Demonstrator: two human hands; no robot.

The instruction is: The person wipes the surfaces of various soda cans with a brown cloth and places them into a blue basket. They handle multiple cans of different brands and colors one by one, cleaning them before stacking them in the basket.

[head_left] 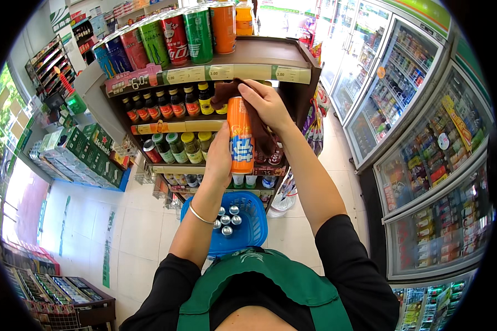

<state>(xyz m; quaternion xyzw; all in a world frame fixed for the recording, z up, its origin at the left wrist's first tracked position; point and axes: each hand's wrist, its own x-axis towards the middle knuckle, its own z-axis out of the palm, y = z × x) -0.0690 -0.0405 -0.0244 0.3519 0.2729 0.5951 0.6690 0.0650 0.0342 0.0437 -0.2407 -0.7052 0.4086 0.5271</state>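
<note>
My left hand (220, 155) grips an orange soft-drink can (241, 136) from its left side, in front of the shelf unit. In my right hand (269, 103) is a dark brown cloth (263, 128), bunched against the can's far end and hanging down along its right side. Part of the cloth lies hidden behind the can and my fingers. Below my forearms a blue plastic basket (260, 225) stands near the foot of the shelves, with several silver-ended cans (227, 220) inside.
Tall drink cans (199, 35) line the top of the brown shelf unit (273, 49); dark bottles (177, 103) and jars (174, 147) fill lower tiers. Glass-door refrigerators (393, 87) run along the right. Stacked beer cartons (87, 153) sit left, and a low display rack (95, 312) lower left.
</note>
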